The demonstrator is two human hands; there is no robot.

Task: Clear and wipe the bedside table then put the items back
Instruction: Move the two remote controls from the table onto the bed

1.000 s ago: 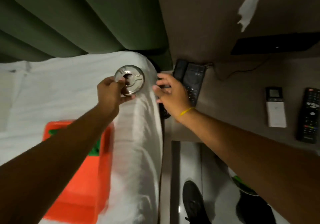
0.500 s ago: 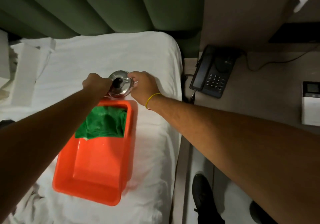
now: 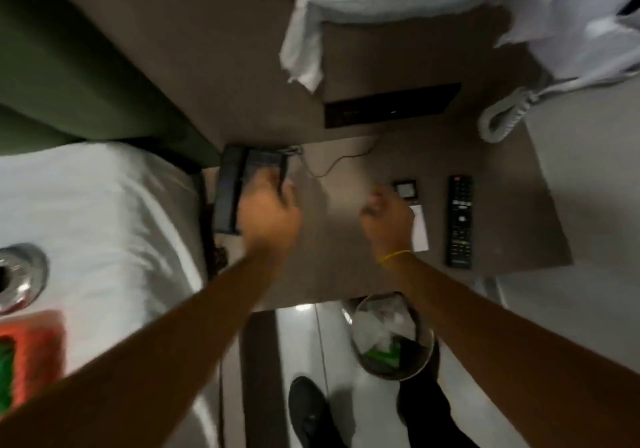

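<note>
The brown bedside table [image 3: 346, 267] holds a black telephone [image 3: 230, 191] at its left end, a white remote [image 3: 419, 229] and a black TV remote [image 3: 460, 220]. My left hand [image 3: 268, 213] lies over the telephone's keypad side, its fingers blurred against the phone. My right hand [image 3: 386, 220] hovers just left of the white remote with its fingers curled and nothing in them. The steel ashtray [image 3: 19, 277] rests on the white bed [image 3: 104, 222] at the far left, above the orange tub [image 3: 34, 354] with a green cloth [image 3: 6, 375] inside.
A round bin [image 3: 391, 336] with rubbish stands on the floor under the table's front edge. A thin cable [image 3: 339, 160] runs from the phone to the wall. A white coiled cord [image 3: 498, 118] hangs at the back right. My shoe [image 3: 308, 409] is below.
Both hands let go of the ashtray, which now sits on the bed. The view and both hands swung right to the bedside table, left hand onto the telephone.
</note>
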